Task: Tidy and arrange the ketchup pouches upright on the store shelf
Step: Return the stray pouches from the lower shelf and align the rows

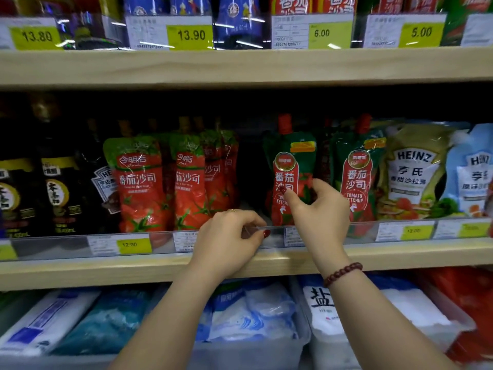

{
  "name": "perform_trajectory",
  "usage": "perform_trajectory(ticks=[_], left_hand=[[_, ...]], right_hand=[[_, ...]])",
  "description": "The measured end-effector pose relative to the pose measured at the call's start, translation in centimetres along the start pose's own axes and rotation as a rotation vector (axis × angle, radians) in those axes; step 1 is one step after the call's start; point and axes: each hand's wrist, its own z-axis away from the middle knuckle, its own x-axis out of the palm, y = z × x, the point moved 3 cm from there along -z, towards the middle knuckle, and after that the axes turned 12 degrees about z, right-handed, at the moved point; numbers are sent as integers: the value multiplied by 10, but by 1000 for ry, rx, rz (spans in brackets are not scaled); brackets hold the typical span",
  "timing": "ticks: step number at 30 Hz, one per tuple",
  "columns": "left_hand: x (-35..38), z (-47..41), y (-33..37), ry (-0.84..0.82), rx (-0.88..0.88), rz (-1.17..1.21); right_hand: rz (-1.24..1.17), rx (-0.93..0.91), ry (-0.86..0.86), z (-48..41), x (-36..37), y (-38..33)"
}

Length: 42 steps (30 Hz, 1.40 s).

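On the middle shelf point(80, 273), several red ketchup pouches with light green tops point(138, 182) stand upright in a row on the left. Right of a dark gap stands a dark green ketchup pouch with a red cap point(293, 153), and a second one like it point(357, 166) is further right. My right hand point(322, 212) pinches the lower front of the first dark green pouch between thumb and fingers. My left hand point(229, 236) is curled over the clear price rail point(277, 236), thumb and fingers closed on its top edge.
Dark sauce bottles point(58, 182) fill the shelf's left end; Heinz salad dressing pouches point(410, 172) stand at the right. The upper shelf board point(240, 65) hangs close above the pouch caps. Salt bags in clear bins point(266, 316) lie on the shelf below.
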Motion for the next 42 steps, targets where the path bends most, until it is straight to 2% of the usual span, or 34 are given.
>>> perform_trajectory(ticks=[3, 11, 14, 19, 23, 26, 30, 34, 39, 42], left_hand=[[0, 0, 0, 1, -7, 7], [-2, -1, 0, -5, -9, 54], [-3, -3, -1, 2, -17, 113], [-15, -9, 11, 126, 54, 241], [-41, -8, 26, 232, 111, 383], [-70, -1, 27, 229, 102, 363], [-111, 18, 5, 229, 12, 209], [-144, 33, -26, 388, -141, 176], [-165, 33, -54, 531, -259, 150], [-170, 30, -70, 578, -262, 121]], right_hand=[[32, 43, 11, 0, 0, 4], [24, -5, -15, -1, -3, 8], [34, -9, 30, -3, -13, 8], [61, -110, 150, -2, -37, -8], [49, -227, 166, 7, -50, -28], [-43, -255, 60, 17, -47, -46], [-140, -338, -158, 45, -26, -80], [-185, -427, -347, 77, -1, -112], [-273, -368, -510, 95, 38, -146], [-312, -324, -606, 96, 60, -159]])
